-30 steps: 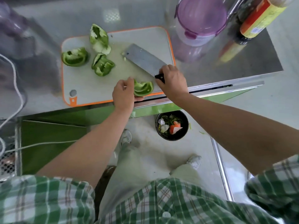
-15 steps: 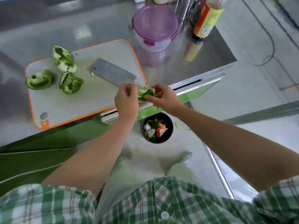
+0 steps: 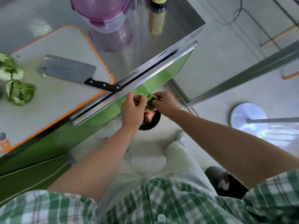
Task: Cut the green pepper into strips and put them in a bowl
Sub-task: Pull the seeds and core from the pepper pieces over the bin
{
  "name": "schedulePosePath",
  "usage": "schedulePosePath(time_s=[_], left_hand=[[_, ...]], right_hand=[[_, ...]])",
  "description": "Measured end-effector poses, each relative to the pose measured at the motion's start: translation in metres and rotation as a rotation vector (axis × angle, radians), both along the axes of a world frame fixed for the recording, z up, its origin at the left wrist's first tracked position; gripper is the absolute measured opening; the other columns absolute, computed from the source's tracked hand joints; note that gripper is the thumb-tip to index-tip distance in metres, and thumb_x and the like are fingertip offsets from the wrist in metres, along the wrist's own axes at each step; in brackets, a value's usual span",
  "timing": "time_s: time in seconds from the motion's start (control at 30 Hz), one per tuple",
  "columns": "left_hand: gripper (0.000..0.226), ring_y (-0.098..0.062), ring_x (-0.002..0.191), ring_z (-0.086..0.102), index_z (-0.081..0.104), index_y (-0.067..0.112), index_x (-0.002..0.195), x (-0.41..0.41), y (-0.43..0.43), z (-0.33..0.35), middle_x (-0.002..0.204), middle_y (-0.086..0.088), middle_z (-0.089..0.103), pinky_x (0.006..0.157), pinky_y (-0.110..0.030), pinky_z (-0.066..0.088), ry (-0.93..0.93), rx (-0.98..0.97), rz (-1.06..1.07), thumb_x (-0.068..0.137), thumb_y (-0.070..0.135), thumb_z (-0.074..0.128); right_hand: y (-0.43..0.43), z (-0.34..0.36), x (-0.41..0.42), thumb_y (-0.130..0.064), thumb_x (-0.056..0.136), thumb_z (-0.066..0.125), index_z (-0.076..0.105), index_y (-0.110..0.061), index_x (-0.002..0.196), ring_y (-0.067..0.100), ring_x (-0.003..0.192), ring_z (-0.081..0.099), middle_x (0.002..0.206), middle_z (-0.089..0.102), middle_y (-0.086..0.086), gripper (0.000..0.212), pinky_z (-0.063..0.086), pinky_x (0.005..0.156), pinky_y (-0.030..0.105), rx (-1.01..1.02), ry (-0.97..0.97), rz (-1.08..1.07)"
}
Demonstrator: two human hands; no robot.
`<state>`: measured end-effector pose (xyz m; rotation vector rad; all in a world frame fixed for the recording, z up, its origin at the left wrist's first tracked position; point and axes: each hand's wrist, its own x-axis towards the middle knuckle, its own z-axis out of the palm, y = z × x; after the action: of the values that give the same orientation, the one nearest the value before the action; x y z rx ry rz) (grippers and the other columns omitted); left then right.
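My left forearm [image 3: 97, 160] and right forearm [image 3: 226, 143] are bare and reach forward and down, converging until my hands meet close together in front of me. My left hand [image 3: 131, 109] shows me its back, fingers curled forward and pinching one side of the pepper piece [image 3: 150, 99]. My right hand [image 3: 165, 102] comes in from the opposite side, wrist bent inward, thumb and fingertips pinching the other edge of that piece.

The left hand [image 3: 131, 109] and right hand [image 3: 165, 102] hold a pepper piece [image 3: 149, 100] between them, off the counter [image 3: 169, 29] edge and above a floor bowl [image 3: 157, 121]. Left of the hands, a cleaver [image 3: 69, 69] lies on the cutting board [image 3: 64, 101], with more pepper pieces [image 3: 20, 92] farther left.
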<state>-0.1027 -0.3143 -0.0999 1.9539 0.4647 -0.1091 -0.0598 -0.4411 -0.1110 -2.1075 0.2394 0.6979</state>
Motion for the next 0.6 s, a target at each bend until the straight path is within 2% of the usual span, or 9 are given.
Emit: schedulePosePath(time_s=[0.07,0.1,0.17,0.23,0.33,0.4,0.47,0.53,0.6], left_hand=[[0.021,-0.01,0.068,0.057,0.051,0.01,0.084,0.001,0.003,-0.005,0.075,0.004,0.057,0.058,-0.006,0.043,0.035,0.006,0.005,0.096,0.026,0.056],[0.022,-0.016,0.072,0.061,0.051,0.013,0.082,0.001,0.005,-0.011,0.078,0.001,0.059,0.065,-0.012,0.05,0.052,-0.013,0.008,0.095,0.03,0.055],[0.023,-0.024,0.081,0.067,0.05,0.019,0.08,0.0,0.01,-0.016,0.085,-0.006,0.064,0.074,-0.039,0.06,0.097,-0.064,0.014,0.09,0.039,0.053],[0.023,-0.026,0.083,0.069,0.05,0.021,0.079,-0.001,0.015,-0.017,0.087,-0.008,0.066,0.073,-0.049,0.059,0.121,-0.071,0.015,0.086,0.043,0.052],[0.023,-0.03,0.084,0.067,0.051,0.021,0.079,0.001,0.015,-0.012,0.086,-0.009,0.065,0.074,-0.052,0.058,0.137,-0.074,0.006,0.084,0.043,0.052],[0.022,-0.031,0.084,0.067,0.051,0.021,0.079,0.002,0.016,-0.01,0.084,-0.009,0.065,0.074,-0.054,0.057,0.145,-0.086,0.001,0.083,0.042,0.053],[0.022,-0.032,0.084,0.067,0.051,0.021,0.079,0.002,0.019,-0.01,0.085,-0.01,0.065,0.075,-0.054,0.057,0.161,-0.101,-0.005,0.082,0.043,0.053],[0.022,-0.033,0.086,0.067,0.052,0.02,0.079,0.001,0.022,-0.011,0.087,-0.012,0.065,0.074,-0.053,0.058,0.182,-0.12,0.008,0.084,0.041,0.055],[0.018,-0.033,0.087,0.067,0.052,0.016,0.079,0.0,0.024,-0.013,0.09,-0.015,0.064,0.071,-0.051,0.059,0.202,-0.159,0.045,0.091,0.029,0.056]], right_hand=[[-0.003,-0.006,0.001,0.007,0.082,0.053,0.069,-0.01,0.107,0.013,0.076,0.066,0.089,0.07,0.007,0.034,0.052,0.062,0.018,-0.017,0.011,0.089],[-0.007,-0.011,0.001,0.008,0.082,0.054,0.069,-0.01,0.11,0.016,0.083,0.066,0.093,0.07,0.007,0.037,0.056,0.073,0.025,-0.018,0.011,0.093],[-0.014,-0.017,0.004,0.007,0.087,0.05,0.068,-0.008,0.112,0.02,0.086,0.067,0.094,0.07,0.008,0.033,0.057,0.084,0.033,0.02,0.023,0.022],[-0.017,-0.018,0.007,-0.008,0.095,0.051,0.068,-0.007,0.11,0.019,0.082,0.068,0.092,0.071,0.007,0.023,0.057,0.083,0.031,0.052,0.006,-0.03],[-0.012,-0.013,0.012,-0.031,0.093,0.06,0.068,-0.01,0.106,0.015,0.079,0.069,0.091,0.071,0.002,0.025,0.057,0.078,0.027,0.092,-0.007,0.038],[-0.008,-0.013,0.014,-0.028,0.089,0.066,0.068,-0.011,0.1,0.014,0.077,0.068,0.092,0.07,0.0,0.02,0.057,0.074,0.025,0.093,0.023,0.056],[-0.006,-0.016,0.017,-0.017,0.087,0.069,0.068,-0.007,0.095,0.015,0.075,0.067,0.089,0.069,0.004,0.013,0.058,0.073,0.025,0.105,0.087,0.009],[-0.008,-0.019,0.019,-0.007,0.088,0.065,0.068,-0.001,0.096,0.014,0.07,0.066,0.081,0.068,0.007,0.01,0.058,0.069,0.023,0.106,0.147,-0.081],[-0.012,-0.024,0.019,-0.006,0.09,0.061,0.067,0.001,0.098,0.013,0.067,0.065,0.079,0.068,0.006,0.012,0.059,0.07,0.024,0.093,0.148,-0.147]])
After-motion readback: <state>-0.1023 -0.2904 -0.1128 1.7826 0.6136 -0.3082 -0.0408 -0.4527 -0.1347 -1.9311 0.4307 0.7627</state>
